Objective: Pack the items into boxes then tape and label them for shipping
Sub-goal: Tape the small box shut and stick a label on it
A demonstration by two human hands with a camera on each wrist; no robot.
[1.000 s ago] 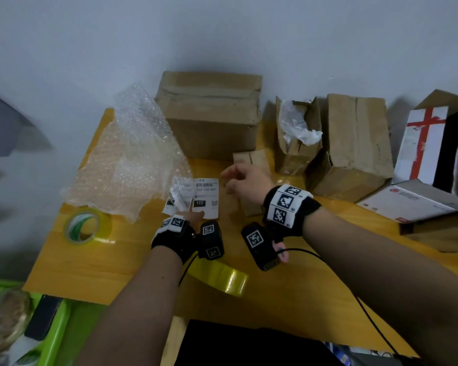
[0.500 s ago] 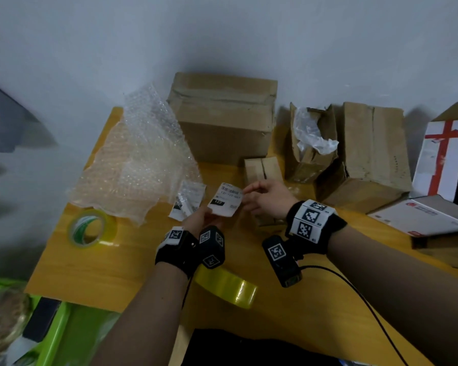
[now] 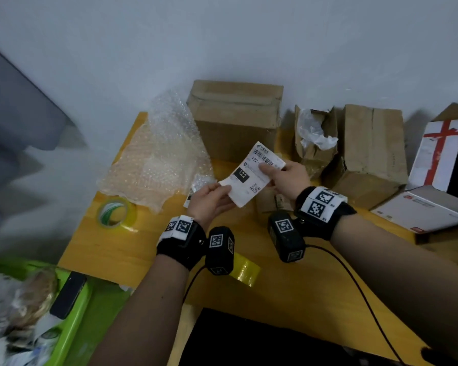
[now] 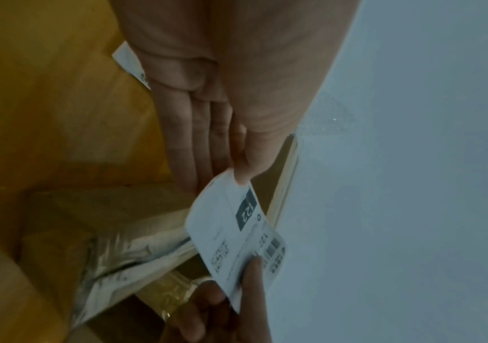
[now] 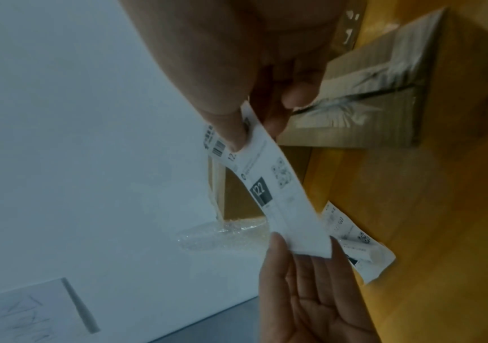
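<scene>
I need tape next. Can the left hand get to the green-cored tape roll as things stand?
Probably, once freed: the left hand pinches the shipping label. The green-cored tape roll lies on the table left of it, nothing between.

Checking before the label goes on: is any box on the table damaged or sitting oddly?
Yes. The small cardboard box behind the right hand is torn open at the top, with crumpled plastic spilling out. The taller box beside it sits tilted.

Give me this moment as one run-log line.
step: labelling | shipping label: lifted above table | left hand: pinches lower end | right hand: pinches upper end
</scene>
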